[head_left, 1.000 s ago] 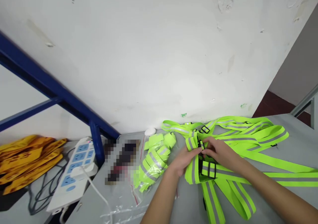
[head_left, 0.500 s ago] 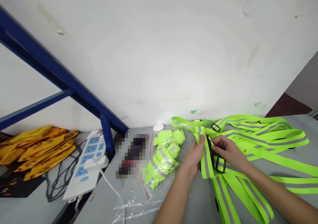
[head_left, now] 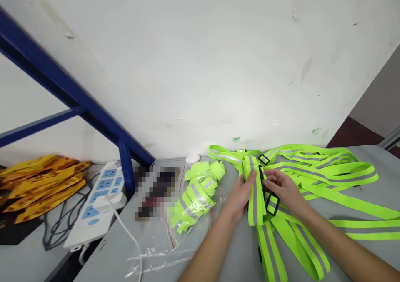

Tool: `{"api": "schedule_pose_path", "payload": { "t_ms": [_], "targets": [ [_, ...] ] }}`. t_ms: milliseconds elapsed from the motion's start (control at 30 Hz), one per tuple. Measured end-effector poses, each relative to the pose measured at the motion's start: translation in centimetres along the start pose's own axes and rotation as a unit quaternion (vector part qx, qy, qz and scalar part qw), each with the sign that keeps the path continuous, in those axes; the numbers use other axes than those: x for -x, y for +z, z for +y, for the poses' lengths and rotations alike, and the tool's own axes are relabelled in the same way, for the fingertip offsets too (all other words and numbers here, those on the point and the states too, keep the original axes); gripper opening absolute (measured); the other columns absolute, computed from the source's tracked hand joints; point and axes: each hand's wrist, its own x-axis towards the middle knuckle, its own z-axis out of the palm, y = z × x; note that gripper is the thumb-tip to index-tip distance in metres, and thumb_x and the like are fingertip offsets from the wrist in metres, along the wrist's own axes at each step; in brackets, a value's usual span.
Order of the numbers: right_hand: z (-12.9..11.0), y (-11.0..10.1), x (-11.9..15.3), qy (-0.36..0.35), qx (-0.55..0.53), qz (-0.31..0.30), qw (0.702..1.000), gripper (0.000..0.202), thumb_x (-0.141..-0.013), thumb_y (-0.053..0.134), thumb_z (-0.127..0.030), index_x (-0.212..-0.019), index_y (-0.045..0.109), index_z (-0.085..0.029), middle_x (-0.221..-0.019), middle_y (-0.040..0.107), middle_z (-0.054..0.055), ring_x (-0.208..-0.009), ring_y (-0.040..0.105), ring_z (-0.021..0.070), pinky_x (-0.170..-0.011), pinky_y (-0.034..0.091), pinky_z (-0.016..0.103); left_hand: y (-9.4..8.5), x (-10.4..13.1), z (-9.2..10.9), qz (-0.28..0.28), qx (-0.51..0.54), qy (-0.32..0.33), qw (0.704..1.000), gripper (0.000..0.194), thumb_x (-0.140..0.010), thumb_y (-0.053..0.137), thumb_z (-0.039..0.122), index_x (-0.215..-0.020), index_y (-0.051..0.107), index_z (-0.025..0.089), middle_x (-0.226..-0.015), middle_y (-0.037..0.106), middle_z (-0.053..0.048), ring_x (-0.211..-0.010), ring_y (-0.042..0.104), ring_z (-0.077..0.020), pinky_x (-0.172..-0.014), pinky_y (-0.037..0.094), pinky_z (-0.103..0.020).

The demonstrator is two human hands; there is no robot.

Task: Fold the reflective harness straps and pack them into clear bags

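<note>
Between my hands is a folded bundle of neon-yellow reflective strap (head_left: 254, 198) with a grey stripe down its middle. My left hand (head_left: 240, 194) grips the bundle from the left, thumb on its front face. My right hand (head_left: 283, 188) pinches at the bundle's right edge, close to a black slider; its fingertips are partly hidden. Just below them, a black rectangular buckle (head_left: 273, 203) hangs on the webbing. More of the same reflective webbing (head_left: 328, 171) spreads in loose loops to the right, with further lengths running down below my hands.
Left of my hands lies a clear zip bag (head_left: 195, 203) with folded reflective straps inside. A white round object (head_left: 193, 158) sits near the wall. Farther left are a white power strip (head_left: 100, 203) with a plugged-in cable, a blue metal frame (head_left: 126, 169) and yellow packets (head_left: 46, 186).
The view has shifted slightly, so everything sits a little farther left. The bundle's upper fold stands slightly higher, and my right fingers have curled in closer to it. Both hands keep their hold.
</note>
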Motion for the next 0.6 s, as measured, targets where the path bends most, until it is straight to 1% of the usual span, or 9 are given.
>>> {"api": "schedule_pose_path", "payload": {
  "t_ms": [100,167,233,300,400,467,500,533,600],
  "targets": [
    [0.0,0.2,0.2,-0.013,0.007,-0.030,0.999,0.036,-0.073,0.072,-0.050,-0.090,0.061,-0.020,-0.081,0.069,0.002,-0.075,0.064,0.0189,-0.073,0.050,0.034,0.1,0.4,0.3,-0.001,-0.009,0.001,1.000,0.040,-0.075,0.073,0.044,-0.105,0.065,0.020,-0.102,0.074,-0.008,-0.096,0.069,-0.0273,-0.076,0.056,-0.031],
    [0.1,0.4,0.4,-0.021,0.008,-0.033,0.999,0.031,-0.074,0.072,-0.047,-0.085,0.061,-0.021,-0.077,0.069,0.002,-0.071,0.064,0.0184,-0.070,0.050,0.033,0.2,0.6,0.4,-0.011,0.006,-0.004,1.000,0.040,-0.071,0.078,0.039,-0.104,0.066,0.019,-0.101,0.074,-0.008,-0.095,0.069,-0.0272,-0.075,0.056,-0.031],
    [0.2,0.6,0.4,-0.032,0.015,-0.015,0.999,0.028,-0.076,0.070,-0.045,-0.083,0.060,-0.021,-0.075,0.069,0.001,-0.071,0.064,0.0190,-0.069,0.050,0.033,0.5,0.9,0.3,-0.011,0.036,-0.010,0.999,0.044,-0.069,0.079,0.038,-0.106,0.065,0.019,-0.099,0.074,-0.008,-0.091,0.070,-0.0266,-0.073,0.057,-0.031],
    [0.4,0.6,0.3,-0.044,0.035,0.002,0.998,0.026,-0.078,0.068,-0.045,-0.082,0.060,-0.021,-0.076,0.069,0.002,-0.073,0.065,0.0201,-0.069,0.050,0.034,0.8,0.9,0.0,0.005,0.061,-0.010,0.998,0.047,-0.068,0.080,0.037,-0.108,0.064,0.018,-0.096,0.074,-0.009,-0.086,0.071,-0.0259,-0.072,0.057,-0.033],
    [0.4,0.2,0.2,-0.065,0.117,0.020,0.991,0.026,-0.084,0.060,-0.047,-0.077,0.057,-0.022,-0.076,0.068,0.003,-0.072,0.063,0.0207,-0.066,0.049,0.033,1.3,0.6,-0.5,0.023,0.087,0.004,0.996,0.045,-0.069,0.079,0.036,-0.108,0.065,0.017,-0.094,0.074,-0.008,-0.083,0.071,-0.0248,-0.073,0.057,-0.032],
    [0.1,-0.1,0.3,-0.081,0.208,0.034,0.974,0.029,-0.090,0.051,-0.047,-0.077,0.057,-0.022,-0.075,0.067,0.003,-0.070,0.061,0.0207,-0.063,0.047,0.034,1.5,0.3,-0.7,0.029,0.115,0.013,0.993,0.044,-0.071,0.077,0.033,-0.109,0.064,0.017,-0.094,0.074,-0.008,-0.084,0.071,-0.0241,-0.075,0.057,-0.032],
    [-0.1,-0.2,0.4,-0.101,0.260,0.044,0.959,0.029,-0.092,0.047,-0.046,-0.080,0.057,-0.022,-0.075,0.067,0.004,-0.070,0.061,0.0209,-0.063,0.046,0.034,1.5,0.2,-0.8,0.033,0.131,0.016,0.991,0.043,-0.072,0.076,0.032,-0.111,0.064,0.017,-0.094,0.074,-0.008,-0.085,0.071,-0.0239,-0.075,0.057,-0.031],
    [-0.4,-0.2,0.7,-0.136,0.311,0.053,0.939,0.028,-0.094,0.045,-0.044,-0.082,0.058,-0.022,-0.077,0.067,0.004,-0.071,0.061,0.0213,-0.065,0.045,0.035,1.6,0.1,-0.8,0.037,0.148,0.016,0.988,0.043,-0.073,0.075,0.031,-0.112,0.064,0.016,-0.094,0.074,-0.008,-0.085,0.071,-0.0237,-0.076,0.057,-0.031],
    [-0.9,-0.1,1.3,-0.239,0.402,0.072,0.881,0.023,-0.095,0.044,-0.038,-0.090,0.060,-0.022,-0.085,0.068,0.007,-0.079,0.061,0.0227,-0.073,0.045,0.037,1.6,0.0,-0.6,0.049,0.178,0.012,0.983,0.042,-0.073,0.075,0.030,-0.111,0.064,0.015,-0.092,0.074,-0.009,-0.082,0.071,-0.0236,-0.075,0.057,-0.032]
  ]
}}
